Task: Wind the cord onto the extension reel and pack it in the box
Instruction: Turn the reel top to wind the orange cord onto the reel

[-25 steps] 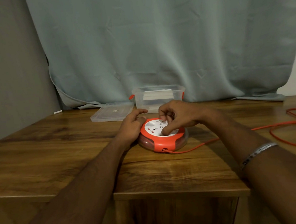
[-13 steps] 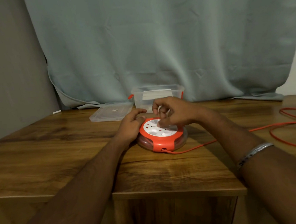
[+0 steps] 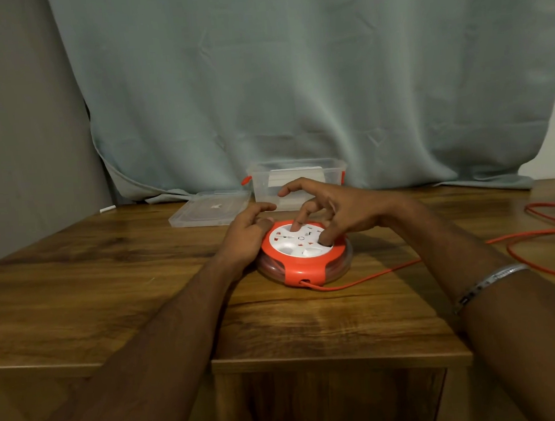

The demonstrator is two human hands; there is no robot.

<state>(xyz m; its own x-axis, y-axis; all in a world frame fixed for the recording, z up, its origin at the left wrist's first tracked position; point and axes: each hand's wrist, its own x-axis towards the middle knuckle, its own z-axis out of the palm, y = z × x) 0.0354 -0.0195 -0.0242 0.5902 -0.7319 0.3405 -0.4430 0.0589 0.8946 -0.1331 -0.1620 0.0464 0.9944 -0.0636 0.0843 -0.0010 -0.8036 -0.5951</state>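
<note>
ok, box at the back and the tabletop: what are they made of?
Box: looks like clear, slightly frosted plastic; the curtain and a white item inside show through its walls, orange latches at the ends. Table: wood-grain surface with a satin sheen; solid wood or laminate, cannot tell.

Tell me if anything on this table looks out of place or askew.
Only the orange cord: much of it lies unwound in loose loops on the table to the right of the reel. The box stands open, its lid beside it.

Both hands touch the reel on the table.
</note>
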